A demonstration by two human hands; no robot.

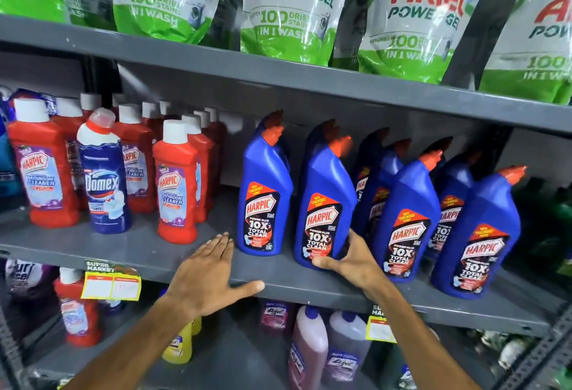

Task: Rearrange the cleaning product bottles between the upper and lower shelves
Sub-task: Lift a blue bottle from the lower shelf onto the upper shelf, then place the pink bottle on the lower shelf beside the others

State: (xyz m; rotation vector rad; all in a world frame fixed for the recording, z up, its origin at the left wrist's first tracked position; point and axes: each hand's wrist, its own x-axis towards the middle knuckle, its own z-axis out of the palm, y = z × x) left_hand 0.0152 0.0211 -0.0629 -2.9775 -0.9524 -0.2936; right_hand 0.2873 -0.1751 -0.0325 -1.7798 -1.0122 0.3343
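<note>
Several blue Harpic bottles with orange caps stand on the right half of the grey middle shelf [148,250]. My right hand [349,261] grips the base of the second blue Harpic bottle [325,200] from the left, which stands upright on the shelf. Its neighbour, the leftmost blue bottle [264,191], stands free. My left hand [205,275] lies flat and open on the shelf's front edge, holding nothing. Red Harpic Bathroom Cleaner bottles [175,182] and one blue Domex bottle [103,176] fill the left half. The lower shelf holds a red bottle [77,312], yellow bottles [179,346] and pink Lizol bottles [308,349].
Green and white Ariel Power Gel pouches [288,8] line the top shelf. Yellow price tags [110,286] hang from the middle shelf's edge. A bare strip of shelf lies between the red and blue bottles. A dark upright post [483,18] crosses the top right.
</note>
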